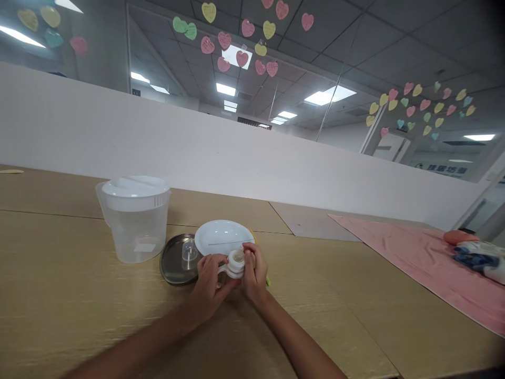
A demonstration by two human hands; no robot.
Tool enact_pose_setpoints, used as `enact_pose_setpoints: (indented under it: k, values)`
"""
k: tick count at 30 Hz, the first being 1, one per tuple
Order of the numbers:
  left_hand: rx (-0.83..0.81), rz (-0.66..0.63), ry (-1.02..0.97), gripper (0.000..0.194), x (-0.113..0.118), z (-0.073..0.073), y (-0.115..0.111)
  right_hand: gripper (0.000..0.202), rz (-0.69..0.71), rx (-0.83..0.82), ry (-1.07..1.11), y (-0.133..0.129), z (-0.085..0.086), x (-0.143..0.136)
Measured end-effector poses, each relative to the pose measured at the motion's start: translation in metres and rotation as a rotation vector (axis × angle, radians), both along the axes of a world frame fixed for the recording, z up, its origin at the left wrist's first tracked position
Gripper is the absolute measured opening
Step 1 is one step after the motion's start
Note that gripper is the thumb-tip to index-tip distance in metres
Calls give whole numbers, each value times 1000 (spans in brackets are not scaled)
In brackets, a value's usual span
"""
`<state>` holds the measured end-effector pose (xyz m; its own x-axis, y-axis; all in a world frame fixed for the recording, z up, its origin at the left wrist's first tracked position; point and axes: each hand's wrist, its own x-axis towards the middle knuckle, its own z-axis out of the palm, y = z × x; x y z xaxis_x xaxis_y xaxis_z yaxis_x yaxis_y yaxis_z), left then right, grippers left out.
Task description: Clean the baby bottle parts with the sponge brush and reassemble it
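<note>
Between my two hands is a small white round piece [236, 260] with a side handle, which looks like a baby bottle's top. My left hand [211, 279] closes on its left side, at the handle. My right hand [254, 271] grips its right side, with thumb and fingers near a small pale tip on top. Just behind lies a white oval dish [221, 234]. To the left, a clear domed cap [190, 252] stands on a dark metal tray [171, 266]. Part of a green thing [268, 281] shows beside my right hand, mostly hidden.
A translucent lidded pitcher [138, 226] stands left of the tray on the wooden table [335, 316]. A pink cloth [426, 263] with an orange item [460, 237] and bundled fabric [481, 258] lies at right. A grey sheet [311, 221] rests against the white partition [197, 147].
</note>
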<state>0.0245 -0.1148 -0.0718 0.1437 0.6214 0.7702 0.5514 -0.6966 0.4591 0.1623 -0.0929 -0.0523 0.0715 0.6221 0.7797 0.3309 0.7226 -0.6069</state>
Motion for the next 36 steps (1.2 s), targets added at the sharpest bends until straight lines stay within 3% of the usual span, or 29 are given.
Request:
enact_pose_setpoints:
  k: [5,11,19,24,28,31,36]
  values:
    - [-2,-28,-1,20,0,3,-2,27,-5,110,-156,0,-5,6]
    - [24,-41,54,15,-1,-1,1,22,21,69,-205,3,-4,8]
    - [-14,-3,6,27,-2,0,-1,23,-33,85,-60,6,-8,8]
    - [-82,-33,54,39,-3,6,-1,18,-90,193,24,4,-9,13]
    - [-84,-11,29,46,-2,2,1,16,-87,404,-179,-4,0,11]
    - [-64,19,-11,39,-2,-3,3,18,-43,565,-379,-10,8,9]
    - [-50,-61,48,42,-7,-1,5,20,17,717,-600,-13,12,11]
